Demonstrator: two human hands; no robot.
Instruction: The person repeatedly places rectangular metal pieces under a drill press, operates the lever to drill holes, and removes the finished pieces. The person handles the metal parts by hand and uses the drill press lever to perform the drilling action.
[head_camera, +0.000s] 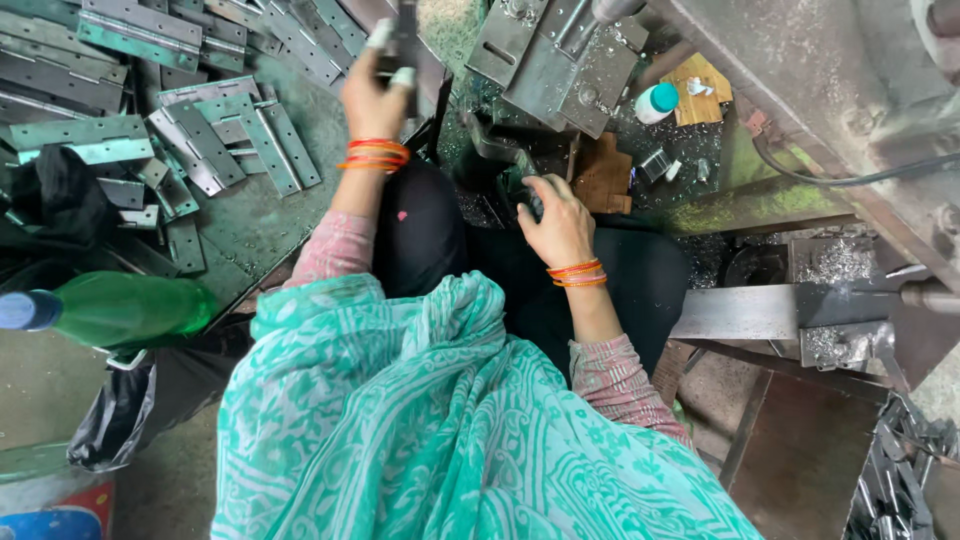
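My left hand (375, 95) is raised at the top centre, closed around a dark metal piece (402, 38) whose end runs out of view. Orange bangles ring that wrist. My right hand (555, 222) sits lower, near the middle, its fingers curled on a small dark knob-like part (528, 203) at the base of a grey metal press (560, 55). It also wears orange bangles. A turquoise patterned cloth (440, 430) covers my lap and fills the lower middle of the view.
Several grey metal hinges (230, 135) lie piled on the bench at the left. A green bottle (120, 308) lies at the left edge. A small white bottle with a teal cap (655, 102) stands by the press. Metal shavings (835, 262) sit at the right.
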